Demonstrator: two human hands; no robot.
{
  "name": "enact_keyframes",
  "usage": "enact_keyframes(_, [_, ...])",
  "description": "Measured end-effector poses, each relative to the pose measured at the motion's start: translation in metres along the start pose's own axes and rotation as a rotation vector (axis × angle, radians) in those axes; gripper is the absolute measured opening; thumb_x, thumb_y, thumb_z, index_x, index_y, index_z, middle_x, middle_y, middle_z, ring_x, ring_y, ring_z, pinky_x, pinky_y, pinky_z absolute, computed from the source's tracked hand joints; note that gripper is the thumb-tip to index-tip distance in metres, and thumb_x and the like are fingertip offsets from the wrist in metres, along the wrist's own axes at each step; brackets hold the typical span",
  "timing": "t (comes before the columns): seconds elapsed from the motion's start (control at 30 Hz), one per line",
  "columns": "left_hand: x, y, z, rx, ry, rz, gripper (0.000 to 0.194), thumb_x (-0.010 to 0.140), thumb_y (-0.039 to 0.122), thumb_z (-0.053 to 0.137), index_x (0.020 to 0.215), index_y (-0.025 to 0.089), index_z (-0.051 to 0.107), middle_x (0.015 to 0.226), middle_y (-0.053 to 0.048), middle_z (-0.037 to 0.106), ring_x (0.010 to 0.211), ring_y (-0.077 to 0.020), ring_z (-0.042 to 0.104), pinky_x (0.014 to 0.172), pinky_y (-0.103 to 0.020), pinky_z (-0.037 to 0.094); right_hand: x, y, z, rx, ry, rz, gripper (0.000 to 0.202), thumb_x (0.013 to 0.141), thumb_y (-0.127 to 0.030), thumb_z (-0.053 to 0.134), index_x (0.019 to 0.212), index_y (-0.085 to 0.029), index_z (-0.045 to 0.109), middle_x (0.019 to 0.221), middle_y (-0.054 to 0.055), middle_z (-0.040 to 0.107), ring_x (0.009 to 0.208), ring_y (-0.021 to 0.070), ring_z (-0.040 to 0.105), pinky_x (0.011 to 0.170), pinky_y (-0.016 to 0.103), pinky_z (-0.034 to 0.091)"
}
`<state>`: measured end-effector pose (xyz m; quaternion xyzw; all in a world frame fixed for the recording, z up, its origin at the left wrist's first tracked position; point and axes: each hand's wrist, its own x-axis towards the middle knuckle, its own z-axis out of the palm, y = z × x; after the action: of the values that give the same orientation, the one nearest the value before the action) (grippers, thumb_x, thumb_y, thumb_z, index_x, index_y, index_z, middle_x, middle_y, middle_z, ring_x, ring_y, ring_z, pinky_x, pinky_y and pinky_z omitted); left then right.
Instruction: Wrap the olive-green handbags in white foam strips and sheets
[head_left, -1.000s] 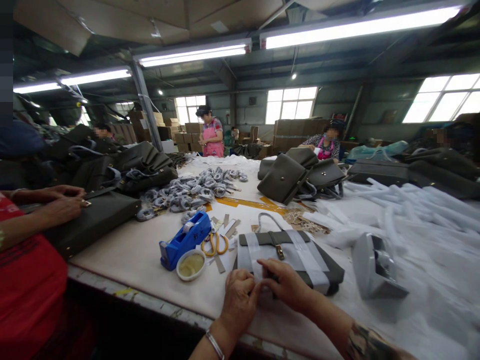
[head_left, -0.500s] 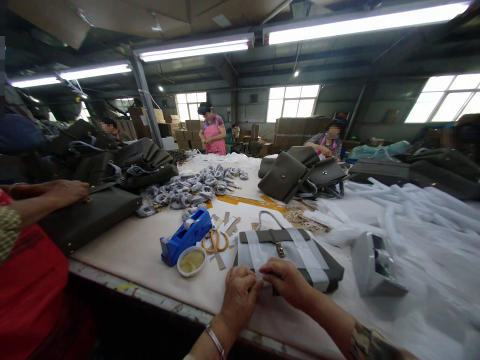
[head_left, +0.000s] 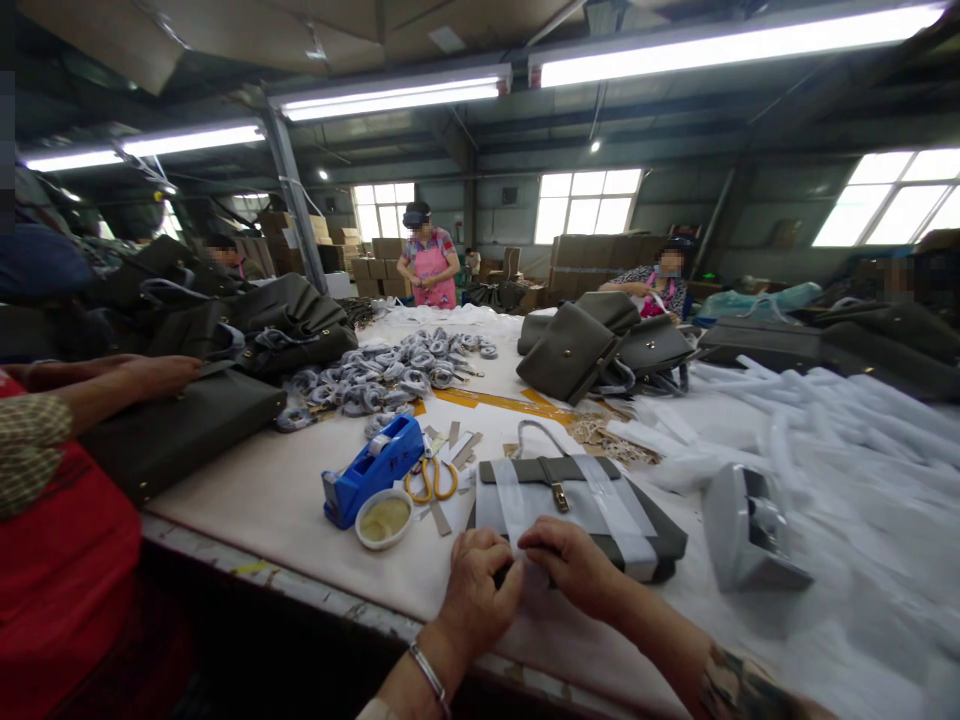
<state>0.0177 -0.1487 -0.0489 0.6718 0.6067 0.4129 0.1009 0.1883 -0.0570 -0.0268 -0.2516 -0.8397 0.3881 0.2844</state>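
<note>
A dark olive handbag (head_left: pixel 667 530) lies in front of me, its front covered with white sheeting and a gold clasp showing at the flap. Two whitish translucent strips run over it: a left strip (head_left: pixel 511 495) and a right strip (head_left: pixel 619 500). My left hand (head_left: pixel 480 585) is closed at the bag's near left corner, fingers curled at the lower end of the left strip. Close beside it, my right hand (head_left: pixel 574 560) pinches the same strip's end against the bag's near edge. The fingertips partly hide what lies between them.
Left of the bag are a blue tape dispenser (head_left: pixel 373 470), yellow-handled scissors (head_left: pixel 431 482) and a small white bowl (head_left: pixel 384 518). A grey dispenser (head_left: pixel 750 530) stands right. Wrapped straps (head_left: pixel 397 370) and more bags (head_left: pixel 574 350) lie behind. A co-worker's hand (head_left: pixel 161 375) rests on another bag.
My left hand's fingers have shifted slightly at the strip's end; my right hand stays nearly in place. At left, the co-worker's hand has moved a little to the right along the other bag.
</note>
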Motion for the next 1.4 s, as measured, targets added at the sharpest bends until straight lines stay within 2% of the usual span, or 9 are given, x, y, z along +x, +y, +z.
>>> enact_keyframes(0.33, [0.000, -0.008, 0.002, -0.026, -0.010, 0.021, 0.027, 0.097, 0.022, 0.051, 0.072, 0.021, 0.062, 0.087, -0.003, 0.064, 0.093, -0.0206, 0.056, 0.088, -0.041, 0.039, 0.001, 0.009, 0.005, -0.295, -0.023, -0.014, 0.029, 0.083, -0.006, 0.062, 0.109, -0.014, 0.071, 0.093, 0.008, 0.068, 0.088, 0.0226, 0.063, 0.080, 0.034, 0.048])
enact_keyframes(0.53, [-0.001, -0.008, 0.003, -0.070, 0.005, 0.020, 0.026, 0.097, 0.023, 0.052, 0.073, 0.022, 0.064, 0.085, -0.002, 0.065, 0.092, -0.0205, 0.057, 0.088, -0.041, 0.039, 0.000, 0.010, 0.012, -0.450, 0.035, -0.110, 0.014, 0.089, -0.011, 0.059, 0.083, -0.018, 0.070, 0.081, 0.006, 0.062, 0.079, 0.0213, 0.059, 0.070, 0.033, 0.042])
enact_keyframes(0.63, [-0.001, -0.007, 0.001, -0.073, 0.006, 0.028, 0.024, 0.096, 0.022, 0.052, 0.076, 0.023, 0.066, 0.087, -0.002, 0.065, 0.093, -0.0211, 0.058, 0.089, -0.041, 0.039, 0.001, 0.010, 0.010, -0.367, 0.111, -0.236, 0.017, 0.088, -0.008, 0.059, 0.079, -0.019, 0.069, 0.092, 0.007, 0.063, 0.087, 0.0216, 0.059, 0.076, 0.034, 0.044])
enact_keyframes(0.73, [-0.001, -0.006, -0.002, -0.080, 0.003, 0.047, 0.014, 0.086, 0.016, 0.058, 0.076, 0.022, 0.066, 0.089, -0.003, 0.065, 0.094, -0.0217, 0.057, 0.089, -0.041, 0.040, 0.001, 0.010, 0.005, -0.242, 0.190, -0.360, 0.016, 0.091, -0.010, 0.060, 0.086, -0.021, 0.069, 0.103, 0.006, 0.066, 0.099, 0.0220, 0.060, 0.086, 0.036, 0.044])
enact_keyframes(0.87, [-0.001, -0.006, -0.003, -0.090, -0.002, 0.050, 0.019, 0.064, 0.003, 0.057, 0.071, 0.020, 0.061, 0.086, -0.003, 0.062, 0.091, -0.0222, 0.055, 0.086, -0.041, 0.041, -0.010, 0.009, 0.006, -0.197, 0.144, -0.459, 0.013, 0.100, -0.017, 0.055, 0.096, -0.023, 0.066, 0.086, 0.002, 0.069, 0.088, 0.0186, 0.063, 0.081, 0.033, 0.044])
enact_keyframes(1.03, [-0.002, -0.009, -0.002, -0.144, -0.016, 0.054, 0.041, 0.062, 0.002, 0.054, 0.089, 0.025, 0.074, 0.092, -0.004, 0.065, 0.097, -0.0235, 0.057, 0.091, -0.043, 0.043, -0.040, 0.011, 0.013, -0.338, 0.199, -0.357, 0.018, 0.102, -0.021, 0.050, 0.087, -0.020, 0.061, 0.073, 0.002, 0.063, 0.069, 0.0172, 0.057, 0.067, 0.032, 0.042])
enact_keyframes(1.17, [-0.001, -0.011, -0.001, -0.150, -0.018, 0.049, 0.050, 0.060, 0.001, 0.054, 0.097, 0.027, 0.076, 0.094, -0.005, 0.066, 0.099, -0.0247, 0.058, 0.093, -0.045, 0.043, -0.053, 0.002, 0.015, -0.304, 0.229, -0.361, 0.018, 0.101, -0.019, 0.051, 0.090, -0.022, 0.065, 0.110, 0.009, 0.067, 0.101, 0.0220, 0.060, 0.083, 0.035, 0.049])
enact_keyframes(1.27, [-0.001, -0.011, -0.001, -0.140, -0.021, 0.047, 0.053, 0.059, 0.000, 0.053, 0.097, 0.027, 0.077, 0.093, -0.004, 0.066, 0.098, -0.0244, 0.058, 0.093, -0.044, 0.044, -0.053, -0.008, 0.014, -0.406, 0.259, -0.459, 0.020, 0.098, -0.014, 0.050, 0.091, -0.022, 0.067, 0.140, 0.010, 0.056, 0.130, 0.0290, 0.046, 0.101, 0.044, 0.042])
enact_keyframes(1.4, [-0.001, -0.008, -0.001, -0.126, -0.023, 0.043, 0.051, 0.060, -0.001, 0.054, 0.096, 0.027, 0.077, 0.092, -0.004, 0.067, 0.098, -0.0243, 0.058, 0.092, -0.045, 0.043, -0.052, -0.013, 0.012, -0.433, 0.151, -0.524, 0.020, 0.098, -0.009, 0.048, 0.096, -0.022, 0.064, 0.108, 0.006, 0.071, 0.109, 0.0240, 0.059, 0.089, 0.039, 0.043])
